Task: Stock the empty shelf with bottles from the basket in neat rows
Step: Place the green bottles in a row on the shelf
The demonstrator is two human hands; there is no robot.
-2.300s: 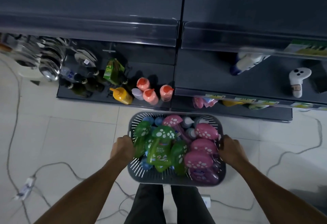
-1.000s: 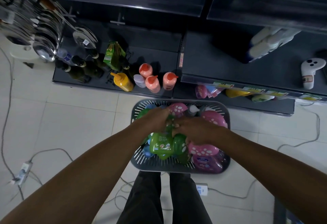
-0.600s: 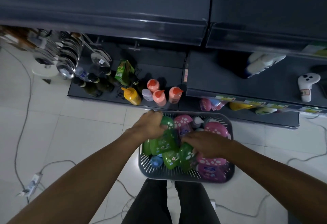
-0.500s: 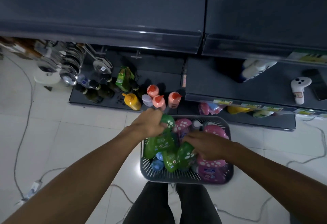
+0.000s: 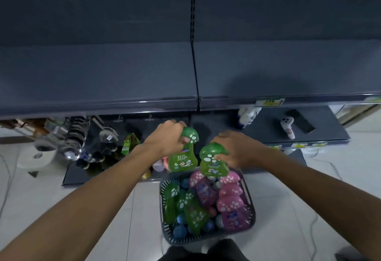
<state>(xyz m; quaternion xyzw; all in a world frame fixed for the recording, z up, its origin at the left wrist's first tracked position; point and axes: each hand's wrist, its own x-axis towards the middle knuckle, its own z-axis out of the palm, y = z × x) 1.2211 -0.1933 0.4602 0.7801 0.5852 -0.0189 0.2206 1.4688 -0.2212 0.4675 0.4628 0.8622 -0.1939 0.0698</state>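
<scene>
We are looking at a person whose left forearm (image 5: 92,194) and right forearm (image 5: 309,184) are showing bare, with no sleeve reaching the left hand (image 5: 165,139) or the right hand (image 5: 237,149). At the bottom edge we are making out dark trousers (image 5: 226,250), near black and blurring into shadow.

One head-worn wide-angle view, facing forward and down.
It looks steeply onto the shelf (image 5: 123,71), which fills the upper half close up. The left hand (image 5: 165,139) and right hand (image 5: 237,149) sit mid-frame at arm's reach, and the basket (image 5: 249,203) on the floor (image 5: 61,199) lies below them.
</scene>
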